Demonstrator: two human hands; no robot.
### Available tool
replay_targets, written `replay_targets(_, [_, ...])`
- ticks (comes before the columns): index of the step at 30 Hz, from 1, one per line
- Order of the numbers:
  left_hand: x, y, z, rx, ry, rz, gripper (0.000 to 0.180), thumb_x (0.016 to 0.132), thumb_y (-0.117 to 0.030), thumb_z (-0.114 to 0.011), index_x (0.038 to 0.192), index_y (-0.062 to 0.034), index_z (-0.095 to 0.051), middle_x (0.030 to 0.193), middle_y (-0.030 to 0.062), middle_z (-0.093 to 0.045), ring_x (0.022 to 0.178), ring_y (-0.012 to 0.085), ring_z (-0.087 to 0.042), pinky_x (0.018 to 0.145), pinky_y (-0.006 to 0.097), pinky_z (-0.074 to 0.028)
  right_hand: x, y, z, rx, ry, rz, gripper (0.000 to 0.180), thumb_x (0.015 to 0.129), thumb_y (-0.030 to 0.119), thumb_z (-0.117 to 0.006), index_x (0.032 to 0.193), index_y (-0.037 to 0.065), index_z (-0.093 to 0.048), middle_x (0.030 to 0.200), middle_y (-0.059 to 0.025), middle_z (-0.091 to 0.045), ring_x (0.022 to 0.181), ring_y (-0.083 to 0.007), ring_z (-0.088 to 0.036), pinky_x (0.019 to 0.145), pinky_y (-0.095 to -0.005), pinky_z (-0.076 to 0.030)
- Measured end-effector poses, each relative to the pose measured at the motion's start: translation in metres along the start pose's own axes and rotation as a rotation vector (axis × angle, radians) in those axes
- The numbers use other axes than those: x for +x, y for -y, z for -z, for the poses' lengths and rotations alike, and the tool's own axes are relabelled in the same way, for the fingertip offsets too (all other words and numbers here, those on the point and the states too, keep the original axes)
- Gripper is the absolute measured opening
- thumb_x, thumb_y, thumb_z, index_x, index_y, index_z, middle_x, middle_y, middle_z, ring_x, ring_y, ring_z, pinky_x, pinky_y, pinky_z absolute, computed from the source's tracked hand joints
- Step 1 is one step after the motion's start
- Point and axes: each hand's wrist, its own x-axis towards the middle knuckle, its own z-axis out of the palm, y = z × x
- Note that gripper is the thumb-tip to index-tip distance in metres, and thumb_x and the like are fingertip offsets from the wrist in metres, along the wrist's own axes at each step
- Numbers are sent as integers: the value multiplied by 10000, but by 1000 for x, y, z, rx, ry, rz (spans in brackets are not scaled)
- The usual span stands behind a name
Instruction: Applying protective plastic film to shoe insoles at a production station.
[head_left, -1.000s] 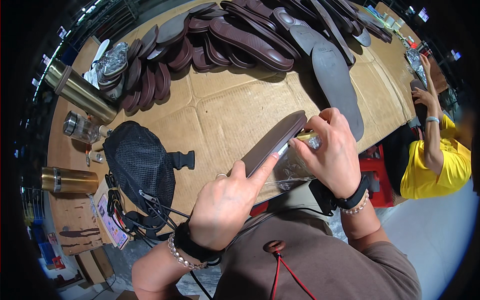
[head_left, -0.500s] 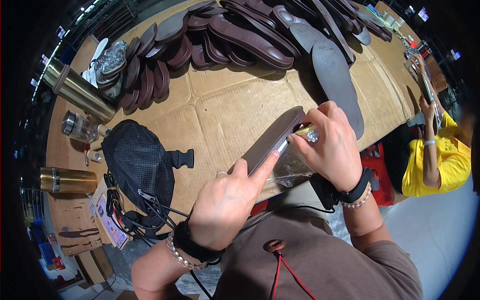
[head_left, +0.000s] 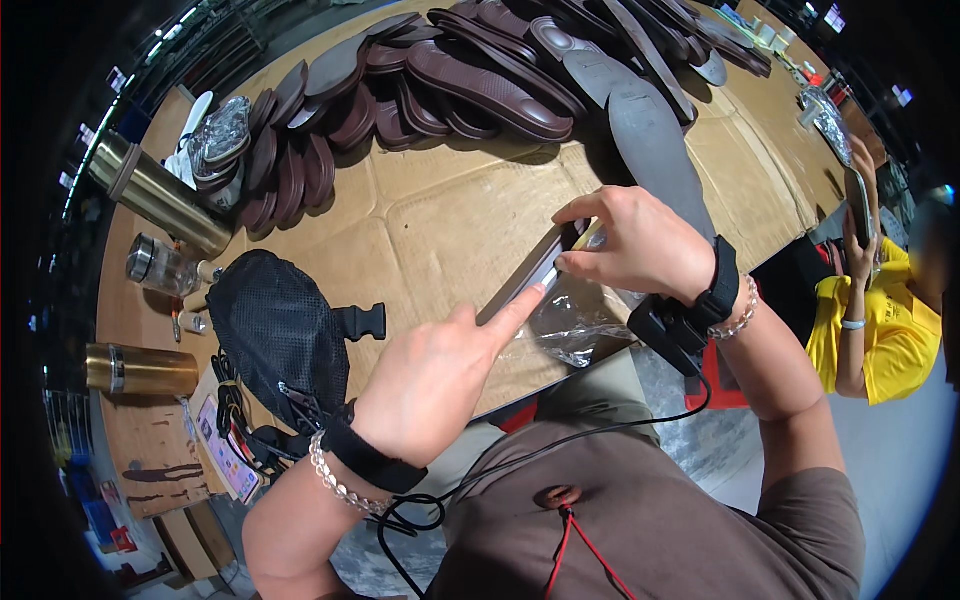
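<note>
A dark brown shoe sole [head_left: 522,270] is tilted nearly edge-on above the table's front part. My left hand [head_left: 425,375] grips its near end, the index finger stretched along the edge. At the far end, my right hand [head_left: 645,243] is closed in a pinch round a small tool with a yellowish part [head_left: 595,238], mostly hidden by the fingers. A short whitish strip shows on the sole's edge between both hands; I cannot make out whether it belongs to the tool. Clear plastic film [head_left: 575,325] lies beneath my right hand.
Brown soles [head_left: 490,90] pile along the far side, beside grey ones [head_left: 650,140]. On the left are a black mesh pouch [head_left: 275,325], steel flask [head_left: 165,195], glass bottle [head_left: 160,262], gold tumbler [head_left: 140,368] and phone [head_left: 228,450]. A person in yellow [head_left: 880,325] works at right.
The sole has turned from showing its broad face to nearly edge-on. Both hands have shifted slightly left, and my right hand has rolled over, covering more of the tool. The other person's hands moved.
</note>
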Motion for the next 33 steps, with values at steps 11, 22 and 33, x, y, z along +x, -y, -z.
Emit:
replay_targets(11, [-34, 12, 8, -275, -156, -30, 523, 871, -100, -717, 1386, -167, -657, 1016, 119, -673, 779, 328, -667, 692, 418, -561, 8, 3, -2, 34, 83, -97, 474, 780, 269, -822, 1156, -10, -748, 904, -226, -731, 834, -329, -738, 803, -391, -575])
replay_targets(22, [-94, -56, 26, -322, -606, -508, 471, 859, -82, -718, 1329, -93, -696, 1098, 96, -710, 1142, 242, -702, 991, 365, -555, 14, 10, 5, 97, 112, -163, 490, 791, 281, -824, 1157, -36, -744, 770, -192, -698, 706, -270, -703, 691, -367, -565])
replay_targets(33, [-195, -26, 29, -1482, 238, 295, 387, 1045, -292, -622, 1416, -188, -649, 1282, 82, -720, 1134, 270, -719, 1008, 442, -592, 8, -2, 2, 169, 85, -195, 447, 785, 215, -848, 1163, 0, -747, 820, -160, -691, 733, -237, -674, 692, -369, -529])
